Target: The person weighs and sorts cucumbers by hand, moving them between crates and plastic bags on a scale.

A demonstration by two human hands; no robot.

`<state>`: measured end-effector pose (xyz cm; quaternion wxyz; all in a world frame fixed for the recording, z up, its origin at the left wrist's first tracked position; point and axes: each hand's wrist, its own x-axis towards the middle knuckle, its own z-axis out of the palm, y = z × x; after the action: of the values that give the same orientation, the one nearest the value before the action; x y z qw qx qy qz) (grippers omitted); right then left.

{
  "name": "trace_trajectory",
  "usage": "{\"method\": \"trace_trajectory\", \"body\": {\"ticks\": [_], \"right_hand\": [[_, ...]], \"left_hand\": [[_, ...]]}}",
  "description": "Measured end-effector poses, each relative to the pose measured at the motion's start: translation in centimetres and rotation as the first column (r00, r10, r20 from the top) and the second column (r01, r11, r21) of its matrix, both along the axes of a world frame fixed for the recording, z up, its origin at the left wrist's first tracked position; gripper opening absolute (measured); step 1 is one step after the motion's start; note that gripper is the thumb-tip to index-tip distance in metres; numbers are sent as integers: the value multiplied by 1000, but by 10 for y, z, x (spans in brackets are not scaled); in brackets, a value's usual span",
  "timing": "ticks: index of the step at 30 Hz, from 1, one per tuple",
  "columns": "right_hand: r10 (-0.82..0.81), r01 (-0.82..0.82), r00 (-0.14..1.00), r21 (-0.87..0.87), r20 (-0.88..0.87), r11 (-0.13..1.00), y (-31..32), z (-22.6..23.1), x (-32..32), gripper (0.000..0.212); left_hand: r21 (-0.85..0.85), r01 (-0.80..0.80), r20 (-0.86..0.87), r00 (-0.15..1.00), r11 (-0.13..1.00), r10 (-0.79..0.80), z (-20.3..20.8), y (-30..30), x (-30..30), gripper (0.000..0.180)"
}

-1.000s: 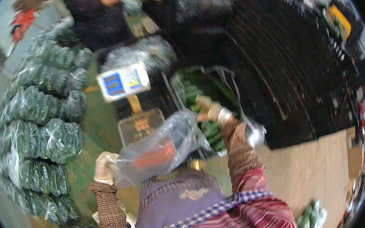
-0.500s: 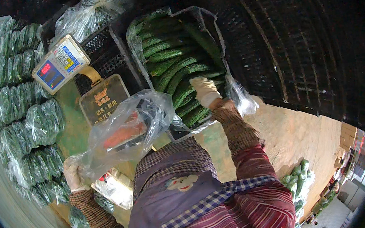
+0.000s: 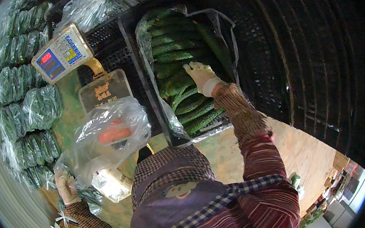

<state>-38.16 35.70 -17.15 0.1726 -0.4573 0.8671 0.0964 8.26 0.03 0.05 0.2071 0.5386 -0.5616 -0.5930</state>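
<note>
My left hand (image 3: 66, 186), in a light glove, grips the edge of a clear plastic bag (image 3: 136, 119) at the lower left. The bag hangs puffed out in front of the scale; a reddish-orange patch (image 3: 114, 131) shows at it, and whether it is inside or behind cannot be made out. My right hand (image 3: 201, 76), also gloved, reaches over a black crate (image 3: 152, 101) lined with clear film. Its fingers are apart and rest on the dark green, bumpy cucumbers (image 3: 176, 50) lying in rows there. The undersides of those fingers are hidden.
A digital scale (image 3: 62, 53) with a lit red readout stands left of the crate, its plate (image 3: 105, 90) below. Bagged cucumbers (image 3: 41, 106) are stacked along the left. Stacked black crates (image 3: 310, 56) wall off the right. A white box-like item (image 3: 112, 186) lies beside my left forearm.
My right hand has moved farther up and left across the cucumbers. My left hand has moved slightly down and left with the bag. The whole view has shifted a little.
</note>
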Motion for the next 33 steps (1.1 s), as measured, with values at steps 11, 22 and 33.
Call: {"method": "trace_trajectory", "body": {"ticks": [11, 22, 33], "right_hand": [[3, -11, 996, 95, 87, 995, 6, -5, -14, 54], [76, 787, 477, -463, 876, 408, 27, 0, -11, 42], [630, 868, 491, -396, 602, -299, -31, 226, 120, 43]], "left_hand": [[27, 47, 51, 998, 999, -48, 18, 45, -31, 28], [250, 30, -189, 982, 968, 18, 30, 45, -31, 12], [393, 366, -249, 925, 844, -285, 12, 64, -111, 21]]}}
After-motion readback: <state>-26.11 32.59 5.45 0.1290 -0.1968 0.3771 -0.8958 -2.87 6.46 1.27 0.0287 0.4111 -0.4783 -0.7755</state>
